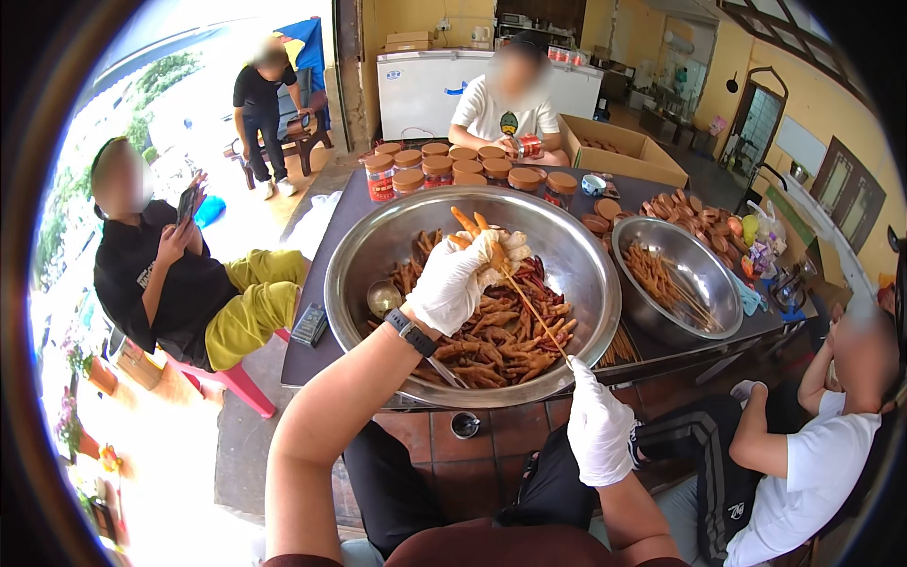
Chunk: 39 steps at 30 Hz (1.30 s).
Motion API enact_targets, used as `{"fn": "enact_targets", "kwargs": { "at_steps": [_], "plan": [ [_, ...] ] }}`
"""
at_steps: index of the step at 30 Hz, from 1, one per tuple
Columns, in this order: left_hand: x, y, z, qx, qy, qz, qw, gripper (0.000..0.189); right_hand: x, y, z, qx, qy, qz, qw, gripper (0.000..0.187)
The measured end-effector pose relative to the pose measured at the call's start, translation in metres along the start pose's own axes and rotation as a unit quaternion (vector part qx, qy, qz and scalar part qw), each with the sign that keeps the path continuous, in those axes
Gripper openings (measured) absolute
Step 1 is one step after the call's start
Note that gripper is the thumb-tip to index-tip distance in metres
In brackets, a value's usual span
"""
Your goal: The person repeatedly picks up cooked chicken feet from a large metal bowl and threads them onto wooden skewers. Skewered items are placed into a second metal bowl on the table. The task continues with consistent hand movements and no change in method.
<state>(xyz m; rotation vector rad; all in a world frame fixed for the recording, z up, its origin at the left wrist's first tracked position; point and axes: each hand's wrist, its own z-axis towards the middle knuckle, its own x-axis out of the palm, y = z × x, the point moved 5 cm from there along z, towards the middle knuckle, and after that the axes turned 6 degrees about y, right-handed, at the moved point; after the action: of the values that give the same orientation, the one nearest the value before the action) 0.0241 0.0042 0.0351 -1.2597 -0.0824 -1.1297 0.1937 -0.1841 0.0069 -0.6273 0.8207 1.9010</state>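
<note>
My left hand (453,283), in a white glove, grips a brown chicken foot (466,223) whose toes point up and away. A thin wooden skewer (533,312) runs from that foot down toward me. Its lower end is pinched in my right hand (599,429), also gloved, just past the bowl's near rim. Below both hands lies a large steel bowl (592,283) of cooked chicken feet (489,354), with dried red chillies among them. A round ladle head (384,298) shows at the bowl's left, its handle partly hidden behind my wrist.
A smaller steel bowl (708,266) holds skewered chicken feet (655,276). Loose skewers (620,347) lie between the bowls. Lidded jars (438,170) stand behind, where a person (506,106) holds one. Jar lids (698,220) are heaped right. Other people sit at left (170,269) and right (808,453).
</note>
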Motion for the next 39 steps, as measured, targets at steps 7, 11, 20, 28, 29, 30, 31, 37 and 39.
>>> {"fn": "enact_targets", "kwargs": {
  "at_steps": [7, 11, 20, 28, 29, 30, 31, 37, 39],
  "plan": [
    [0.001, -0.006, 0.0, 0.036, 0.016, -0.022, 0.999, 0.029, 0.007, 0.004, 0.007, -0.007, -0.006, 0.009, 1.0, 0.048],
    [0.002, -0.01, 0.0, 0.061, 0.007, -0.026, 0.998, 0.028, 0.011, 0.006, 0.008, -0.009, -0.007, 0.009, 1.0, 0.048],
    [-0.005, -0.007, 0.002, 0.039, -0.01, 0.006, 0.999, 0.024, 0.011, 0.01, 0.0, -0.006, -0.032, 0.022, 0.999, 0.046],
    [-0.012, -0.008, 0.003, 0.065, -0.008, -0.019, 0.998, 0.025, 0.019, 0.013, 0.006, -0.001, -0.005, -0.004, 1.0, 0.05],
    [-0.012, -0.008, 0.003, 0.065, -0.012, -0.018, 0.998, 0.025, 0.018, 0.014, 0.007, -0.002, -0.005, -0.006, 1.0, 0.05],
    [-0.012, -0.008, 0.002, 0.064, -0.017, -0.018, 0.998, 0.025, 0.018, 0.014, 0.007, -0.003, -0.004, -0.007, 1.0, 0.05],
    [-0.011, -0.009, 0.002, 0.073, -0.005, -0.017, 0.997, 0.026, 0.018, 0.014, 0.008, -0.005, -0.003, -0.007, 1.0, 0.05],
    [-0.006, -0.011, 0.002, 0.047, 0.02, 0.006, 0.999, 0.024, 0.007, 0.01, 0.0, -0.003, -0.01, 0.008, 1.0, 0.05],
    [-0.011, -0.008, 0.001, 0.069, -0.047, -0.013, 0.996, 0.019, 0.005, 0.012, -0.004, 0.005, -0.002, 0.004, 1.0, 0.049]
  ]
}}
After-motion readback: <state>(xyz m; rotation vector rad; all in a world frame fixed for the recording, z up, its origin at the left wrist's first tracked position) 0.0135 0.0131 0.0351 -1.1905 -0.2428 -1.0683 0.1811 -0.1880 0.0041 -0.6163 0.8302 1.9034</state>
